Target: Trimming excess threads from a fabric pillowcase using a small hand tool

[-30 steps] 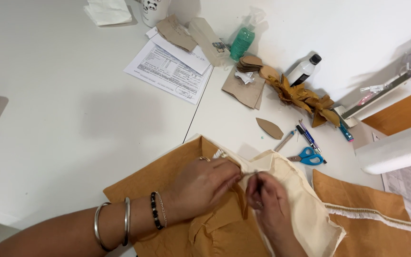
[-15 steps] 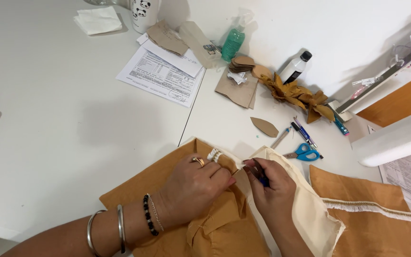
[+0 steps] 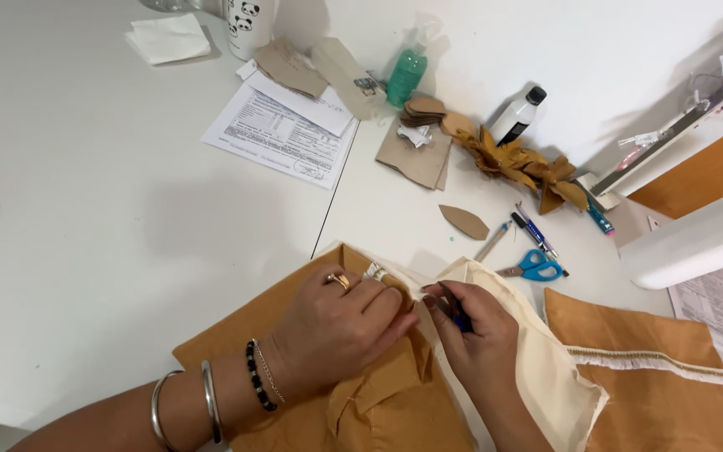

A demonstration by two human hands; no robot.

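- My left hand (image 3: 336, 331) presses closed on the mustard fabric (image 3: 294, 368).
- My right hand (image 3: 474, 335) pinches a small dark tool (image 3: 459, 318) at the cream fabric (image 3: 537, 360) on the bench (image 3: 85, 251).

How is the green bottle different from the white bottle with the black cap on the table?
The green spray bottle is see-through green plastic with a clear trigger sprayer on top; the white bottle with the black cap is solid white and closed by a plain cap. In this view the green bottle looks upright, while the white one appears to lean to the right. The green one is nearer the printed papers; the white one is beside the tan leather scraps. Both are small bottles at the far side of the white table.
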